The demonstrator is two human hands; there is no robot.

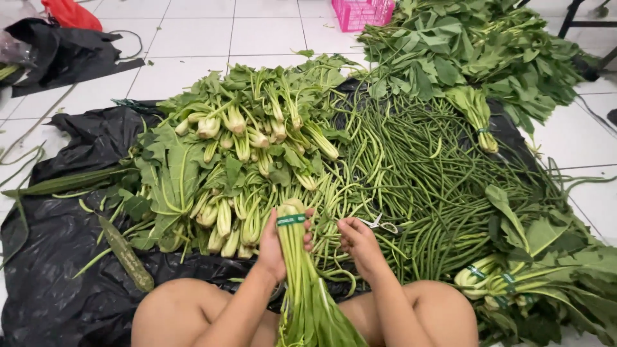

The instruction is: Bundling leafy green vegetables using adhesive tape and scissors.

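left hand [275,247] wrapped around a bunch of leafy greens [302,283], fingers closed on the stems just below a green band [290,220]; bunch stands between the knees, leaves toward the camera; right hand [360,244] curled loosely, holding nothing, beside scissors [379,223] lying on long beans [418,180]; black plastic sheet [58,257] beneath.

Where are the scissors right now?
In the head view, the scissors lie on the long beans, right of centre, just beyond the right hand, which rests apart from the left hand's bundle of greens.
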